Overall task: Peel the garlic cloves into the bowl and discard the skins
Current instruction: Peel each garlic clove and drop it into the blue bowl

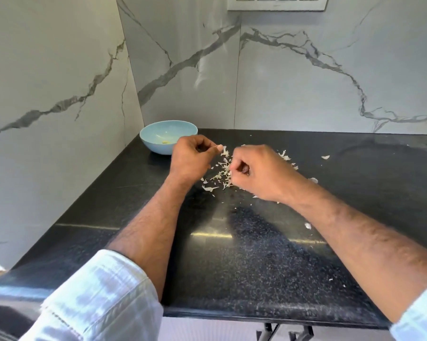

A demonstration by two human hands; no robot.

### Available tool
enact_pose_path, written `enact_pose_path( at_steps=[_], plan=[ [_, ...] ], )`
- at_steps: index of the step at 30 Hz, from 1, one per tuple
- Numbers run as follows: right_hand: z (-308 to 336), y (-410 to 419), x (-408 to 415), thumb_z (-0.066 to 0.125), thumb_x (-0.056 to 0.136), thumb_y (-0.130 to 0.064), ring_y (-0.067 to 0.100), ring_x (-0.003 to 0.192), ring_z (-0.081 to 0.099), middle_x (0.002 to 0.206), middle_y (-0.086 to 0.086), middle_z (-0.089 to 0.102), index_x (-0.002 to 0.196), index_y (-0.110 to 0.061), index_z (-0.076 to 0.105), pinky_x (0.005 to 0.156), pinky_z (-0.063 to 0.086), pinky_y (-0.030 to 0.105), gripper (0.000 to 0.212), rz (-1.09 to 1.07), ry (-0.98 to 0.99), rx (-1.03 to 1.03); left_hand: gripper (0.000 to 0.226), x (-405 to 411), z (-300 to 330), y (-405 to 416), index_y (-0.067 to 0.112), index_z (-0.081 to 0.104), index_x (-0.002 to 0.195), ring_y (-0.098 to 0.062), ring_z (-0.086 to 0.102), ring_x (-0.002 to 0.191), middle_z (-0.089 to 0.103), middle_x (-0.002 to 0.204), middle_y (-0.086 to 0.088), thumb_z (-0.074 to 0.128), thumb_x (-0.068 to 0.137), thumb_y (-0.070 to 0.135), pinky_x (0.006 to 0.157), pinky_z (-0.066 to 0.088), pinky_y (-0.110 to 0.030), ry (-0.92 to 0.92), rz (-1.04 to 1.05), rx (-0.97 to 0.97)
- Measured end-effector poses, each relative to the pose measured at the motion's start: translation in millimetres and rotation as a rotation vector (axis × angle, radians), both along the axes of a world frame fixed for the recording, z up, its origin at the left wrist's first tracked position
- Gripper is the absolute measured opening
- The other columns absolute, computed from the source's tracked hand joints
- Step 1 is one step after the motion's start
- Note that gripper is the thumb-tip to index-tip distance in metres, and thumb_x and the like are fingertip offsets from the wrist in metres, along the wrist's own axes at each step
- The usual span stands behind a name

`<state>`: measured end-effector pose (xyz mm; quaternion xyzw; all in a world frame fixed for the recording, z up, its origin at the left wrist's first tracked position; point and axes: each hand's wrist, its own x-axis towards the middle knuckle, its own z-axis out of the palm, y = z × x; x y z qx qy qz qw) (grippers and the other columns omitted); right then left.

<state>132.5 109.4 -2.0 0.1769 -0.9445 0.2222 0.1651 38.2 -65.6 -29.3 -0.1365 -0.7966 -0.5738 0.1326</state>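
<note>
Right hand [254, 172] curls over whatever it grips; skins [222, 173] beneath it partly hidden; switch plate [277, 2] cropped above.

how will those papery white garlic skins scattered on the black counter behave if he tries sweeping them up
The papery white garlic skins look thin and curled, so probably very light and apt to scatter or flutter. They lie in many small flakes across the speckled black stone counter, so some would likely slip past a sweeping hand.

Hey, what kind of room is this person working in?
Most likely a home kitchen: a dark speckled stone countertop set into a corner, marble-look wall panels behind it, and a light blue bowl beside scattered garlic skins.
</note>
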Motion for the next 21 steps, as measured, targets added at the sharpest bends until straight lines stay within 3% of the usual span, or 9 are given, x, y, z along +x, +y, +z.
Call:
enact_pose_path(
  at_steps=[5, 11, 14, 16, 18, 21],
  plan=[
    [-20, -9, 6, 0.069, 0.092, -0.015, 0.008, 0.072, 0.064, 0.079, -0.011, 0.065, 0.078, -0.027, 0.061, 0.069, 0.061, 0.04, 0.02, 0.068, -0.281, 0.242, 0.021, -6, 4, -4, 0.018, 0.076, 0.079, -0.011, 0.062, 0.052, 0.071, 0.066, 0.002, 0.085, 0.09, 0.032, 0.057, 0.055, -0.027, -0.006, 0.019, 0.01],
    [23, -1, -3, 0.069, 0.089, -0.009, 0.011, 0.073, 0.066, 0.077, -0.009, 0.065, 0.07, -0.029, 0.058, 0.07, 0.059, 0.04, 0.029, 0.045, -0.069, 0.172, 0.02, -10, 6, -7, 0.015, 0.076, 0.083, -0.011, 0.063, 0.055, 0.07, 0.067, 0.002, 0.085, 0.092, 0.03, 0.052, 0.049, -0.016, -0.014, 0.032, 0.037],
    [-2, -6, 7, 0.067, 0.091, -0.008, 0.003, 0.07, 0.063, 0.08, -0.009, 0.068, 0.076, -0.024, 0.065, 0.062, 0.052, 0.027, 0.021, 0.086, -0.373, 0.279, 0.02, -11, 6, -7, 0.016, 0.077, 0.084, -0.011, 0.065, 0.057, 0.075, 0.074, -0.001, 0.085, 0.092, 0.032, 0.054, 0.05, -0.015, -0.019, 0.038, 0.035],
    [0, 1, 0, 0.073, 0.094, -0.013, -0.005, 0.079, 0.064, 0.091, -0.015, 0.072, 0.087, -0.026, 0.073, 0.066, 0.047, 0.017, 0.015, 0.118, -0.467, 0.273, 0.019, -10, 6, -7, 0.016, 0.077, 0.084, -0.012, 0.066, 0.057, 0.076, 0.077, -0.003, 0.085, 0.092, 0.033, 0.055, 0.051, -0.016, -0.022, 0.043, 0.03],
    [16, 12, -10, 0.079, 0.093, -0.019, -0.002, 0.091, 0.069, 0.098, -0.015, 0.075, 0.092, -0.027, 0.076, 0.078, 0.052, 0.021, 0.009, 0.124, -0.417, 0.143, 0.02, -11, 6, -8, 0.016, 0.077, 0.084, -0.013, 0.066, 0.056, 0.076, 0.077, -0.003, 0.085, 0.091, 0.032, 0.055, 0.052, -0.018, -0.023, 0.038, 0.039],
    [29, 30, -24, 0.08, 0.089, -0.012, 0.015, 0.085, 0.075, 0.093, -0.002, 0.079, 0.099, -0.016, 0.076, 0.082, 0.063, 0.033, 0.011, 0.087, -0.321, -0.273, 0.019, -9, 7, -6, 0.014, 0.078, 0.086, -0.01, 0.065, 0.056, 0.074, 0.073, -0.001, 0.085, 0.091, 0.031, 0.055, 0.051, -0.017, -0.042, 0.012, 0.055]
  ],
)
